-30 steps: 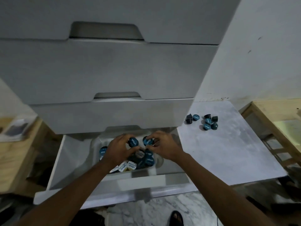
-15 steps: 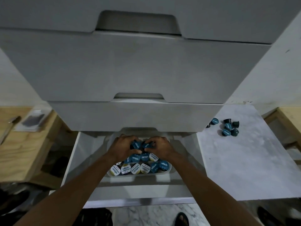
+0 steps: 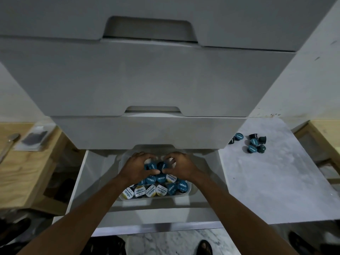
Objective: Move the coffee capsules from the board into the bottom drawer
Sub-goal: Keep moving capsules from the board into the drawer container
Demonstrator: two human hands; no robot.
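Grey drawer unit against a pale wall. Over the back of the tray (image 3: pixel 190 192) in the drawer (image 3: pixel 88 173), the left hand (image 3: pixel 137 168) and right hand (image 3: pixel 181 168) each pinch capsules (image 3: pixel 156 165); release low so none roll. More (image 3: pixel 253 143) wait at the board's (image 3: pixel 276 181) far edge.

Matt grey drawer fronts (image 3: pixel 147 78); pale, marbled, smooth board (image 3: pixel 272 181); raw light wood bench (image 3: pixel 24 173); glossy foil lids on dark plastic capsules (image 3: pixel 253 144); translucent plastic tray (image 3: pixel 189 190).

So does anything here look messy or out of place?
Only the loose teal and black coffee capsules scattered on the pale marble board, some tipped on their sides. Those in the open bottom drawer's clear tray sit together.
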